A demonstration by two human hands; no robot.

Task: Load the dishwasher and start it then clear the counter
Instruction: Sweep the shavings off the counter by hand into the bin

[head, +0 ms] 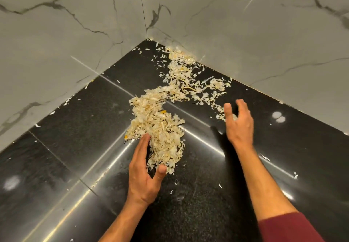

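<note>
Fingers of left hand touch the peel pile on counter.

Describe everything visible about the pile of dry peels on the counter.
The peels are pale cream, papery flakes with a few yellow bits, like garlic or onion skin. They are heaped thickly mid-counter, thinning into a loose trail toward the wall corner, with stray flakes around. The left hand touches the heap's near edge; the right hand is at the trail's right end.

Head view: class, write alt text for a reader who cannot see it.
Two bare hands gather pale papery peelings on a glossy black counter in a marble-walled corner. The left hand touches the main heap with straight fingers; the right hand hovers open beside scattered bits.
</note>
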